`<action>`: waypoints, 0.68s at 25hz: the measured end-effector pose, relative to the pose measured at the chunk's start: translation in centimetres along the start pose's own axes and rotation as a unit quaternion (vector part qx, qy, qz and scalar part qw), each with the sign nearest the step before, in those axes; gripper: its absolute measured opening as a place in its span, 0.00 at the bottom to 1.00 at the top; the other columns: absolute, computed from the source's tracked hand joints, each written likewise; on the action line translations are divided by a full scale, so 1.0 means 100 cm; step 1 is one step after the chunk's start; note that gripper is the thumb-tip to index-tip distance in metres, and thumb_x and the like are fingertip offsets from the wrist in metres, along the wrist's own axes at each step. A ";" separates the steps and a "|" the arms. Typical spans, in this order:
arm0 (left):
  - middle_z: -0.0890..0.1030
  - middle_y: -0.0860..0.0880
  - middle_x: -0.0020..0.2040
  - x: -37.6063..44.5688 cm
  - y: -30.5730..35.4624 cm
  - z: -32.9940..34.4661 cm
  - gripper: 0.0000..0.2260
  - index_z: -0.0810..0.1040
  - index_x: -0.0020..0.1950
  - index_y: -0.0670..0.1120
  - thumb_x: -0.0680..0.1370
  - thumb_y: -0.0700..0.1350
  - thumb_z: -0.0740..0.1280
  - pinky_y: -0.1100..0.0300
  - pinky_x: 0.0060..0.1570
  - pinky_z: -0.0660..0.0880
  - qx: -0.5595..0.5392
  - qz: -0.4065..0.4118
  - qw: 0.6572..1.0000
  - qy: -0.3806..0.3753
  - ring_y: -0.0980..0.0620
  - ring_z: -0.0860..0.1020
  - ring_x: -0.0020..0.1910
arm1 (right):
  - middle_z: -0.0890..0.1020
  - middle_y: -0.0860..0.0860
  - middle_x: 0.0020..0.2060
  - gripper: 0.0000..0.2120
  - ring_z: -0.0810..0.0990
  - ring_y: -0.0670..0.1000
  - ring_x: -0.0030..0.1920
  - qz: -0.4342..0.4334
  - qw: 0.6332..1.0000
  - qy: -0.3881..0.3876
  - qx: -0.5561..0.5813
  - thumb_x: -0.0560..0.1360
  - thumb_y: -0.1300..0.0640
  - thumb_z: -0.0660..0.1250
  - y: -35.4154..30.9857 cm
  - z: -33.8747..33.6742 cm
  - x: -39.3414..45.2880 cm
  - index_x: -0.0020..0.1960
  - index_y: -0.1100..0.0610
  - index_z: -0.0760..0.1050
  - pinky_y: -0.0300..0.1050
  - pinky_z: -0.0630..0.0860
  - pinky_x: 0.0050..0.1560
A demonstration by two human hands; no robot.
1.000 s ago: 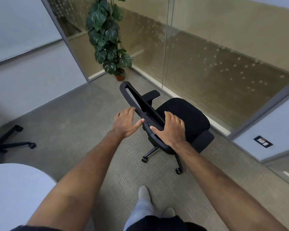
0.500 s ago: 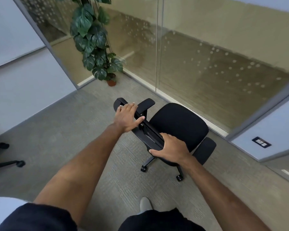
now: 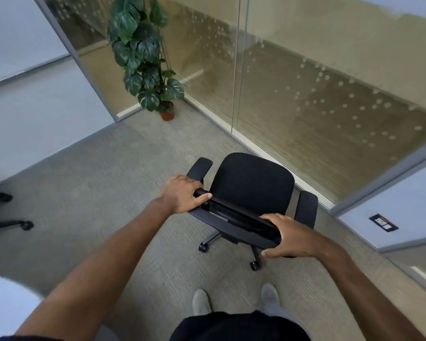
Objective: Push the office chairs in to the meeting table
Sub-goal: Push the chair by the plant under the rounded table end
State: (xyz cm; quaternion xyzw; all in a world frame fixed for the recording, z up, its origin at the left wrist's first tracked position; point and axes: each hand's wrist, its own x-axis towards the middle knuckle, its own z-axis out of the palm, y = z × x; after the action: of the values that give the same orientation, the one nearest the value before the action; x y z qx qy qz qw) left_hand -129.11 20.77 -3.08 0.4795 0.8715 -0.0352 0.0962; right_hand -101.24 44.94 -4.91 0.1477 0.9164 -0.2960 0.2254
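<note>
Both hands grip the chair's (image 3: 252,190) backrest top: left hand (image 3: 182,196) at one end, right hand (image 3: 289,236) at the other. On casters it should roll easily but swivel. It stands near the glass wall (image 3: 305,94); open carpet (image 3: 96,183) leads left toward the table (image 3: 5,303)

Bare forearms, no watch or rings on left hand (image 3: 182,194) or right hand (image 3: 289,238). Dark short sleeve behind left hand. Dark shorts, pale grey socks below both hands.
</note>
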 end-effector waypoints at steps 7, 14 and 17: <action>0.86 0.51 0.55 -0.026 0.096 0.024 0.35 0.83 0.62 0.56 0.78 0.73 0.45 0.51 0.61 0.70 -0.027 -0.090 0.994 0.061 0.47 0.82 0.56 | 0.67 0.40 0.76 0.56 0.67 0.47 0.76 -0.074 0.993 -0.054 -0.073 0.59 0.24 0.73 0.076 -0.039 -0.012 0.81 0.38 0.54 0.51 0.72 0.73; 0.87 0.50 0.50 -0.032 0.202 0.038 0.33 0.85 0.57 0.54 0.78 0.73 0.48 0.50 0.58 0.72 -0.038 -0.185 0.976 0.109 0.46 0.83 0.52 | 0.76 0.39 0.73 0.55 0.75 0.46 0.73 -0.138 0.973 0.057 -0.178 0.60 0.11 0.60 0.140 -0.083 -0.035 0.80 0.39 0.63 0.50 0.73 0.70; 0.86 0.51 0.45 -0.030 0.238 0.040 0.33 0.84 0.52 0.53 0.78 0.73 0.48 0.50 0.55 0.72 -0.027 -0.220 0.969 0.105 0.46 0.83 0.47 | 0.80 0.42 0.69 0.55 0.79 0.49 0.69 -0.150 0.960 0.098 -0.216 0.60 0.10 0.57 0.159 -0.090 -0.038 0.77 0.42 0.68 0.51 0.73 0.68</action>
State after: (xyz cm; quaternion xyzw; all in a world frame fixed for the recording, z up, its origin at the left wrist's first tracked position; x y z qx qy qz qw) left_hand -106.98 30.44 -5.62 0.2740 0.9615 0.0192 0.0068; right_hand -94.54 62.34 -4.08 -0.0154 0.9878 -0.1053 0.1141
